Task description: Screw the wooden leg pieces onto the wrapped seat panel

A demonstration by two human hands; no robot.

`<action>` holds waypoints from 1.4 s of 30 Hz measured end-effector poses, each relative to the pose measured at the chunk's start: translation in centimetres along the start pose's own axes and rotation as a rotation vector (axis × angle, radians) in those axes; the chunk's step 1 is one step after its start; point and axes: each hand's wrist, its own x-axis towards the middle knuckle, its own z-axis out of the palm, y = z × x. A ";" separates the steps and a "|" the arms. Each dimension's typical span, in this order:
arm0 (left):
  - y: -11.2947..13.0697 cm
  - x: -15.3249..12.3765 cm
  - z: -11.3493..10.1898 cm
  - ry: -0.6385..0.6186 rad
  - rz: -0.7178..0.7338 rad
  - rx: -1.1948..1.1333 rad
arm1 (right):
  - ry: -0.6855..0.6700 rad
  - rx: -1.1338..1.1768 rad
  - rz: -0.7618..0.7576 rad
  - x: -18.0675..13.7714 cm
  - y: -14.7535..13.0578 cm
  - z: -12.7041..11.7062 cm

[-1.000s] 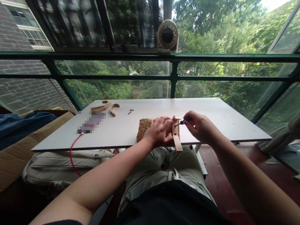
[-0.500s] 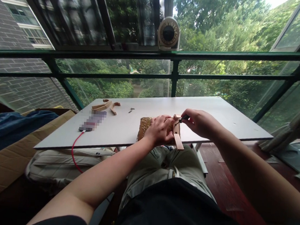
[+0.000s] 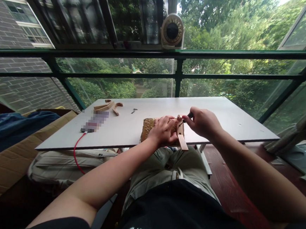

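My left hand (image 3: pixel 162 130) lies over a brown, bumpy-surfaced block (image 3: pixel 147 126) at the table's front edge. Its fingers and thumb press against a pale wooden piece (image 3: pixel 183 143) that rests along the block's right end and sticks out past the edge. A dark hole shows in the wood. Wrapped around the dark handle of a screwdriver (image 3: pixel 190 115), my right hand (image 3: pixel 204 122) is closed above the wood. The screwdriver's shaft slants down and left to the wooden piece; its exact tip contact is too small to make out.
On the white table (image 3: pixel 119 133), curved wooden parts (image 3: pixel 106 107) lie at the back left, with small metal bits (image 3: pixel 134 111) beside them. A blurred-out device (image 3: pixel 95 122) trails a red cable (image 3: pixel 75 152) over the front edge. A round fan (image 3: pixel 172 30) sits by the railing.
My right hand has turned around the screwdriver, its wrist and knuckles shifting slightly, with the handle tilted more upright. My left hand stays on the block and wooden piece.
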 end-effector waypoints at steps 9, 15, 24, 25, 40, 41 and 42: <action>0.0 -0.2 0.0 0.013 0.012 0.000 | 0.060 0.129 -0.119 0.2 0.2 0.0; 0.1 -0.3 -0.1 0.007 0.004 0.009 | -0.087 0.109 -0.365 -0.3 1.2 -1.4; 0.2 -0.3 -0.1 0.008 0.008 0.016 | -0.178 -0.071 -0.442 0.4 2.5 -2.5; 0.2 -0.3 0.0 0.011 0.010 0.017 | -0.174 -0.090 -0.450 0.5 2.4 -2.6; 0.1 -0.3 0.2 0.032 0.025 0.028 | -0.106 -0.193 -0.139 0.9 0.0 -1.7; 0.0 -0.3 0.2 0.033 0.027 0.028 | -0.097 -0.186 -0.092 0.8 0.0 -1.4; 0.0 -0.3 0.2 0.033 0.029 0.027 | -0.088 -0.181 -0.058 0.7 0.0 -1.2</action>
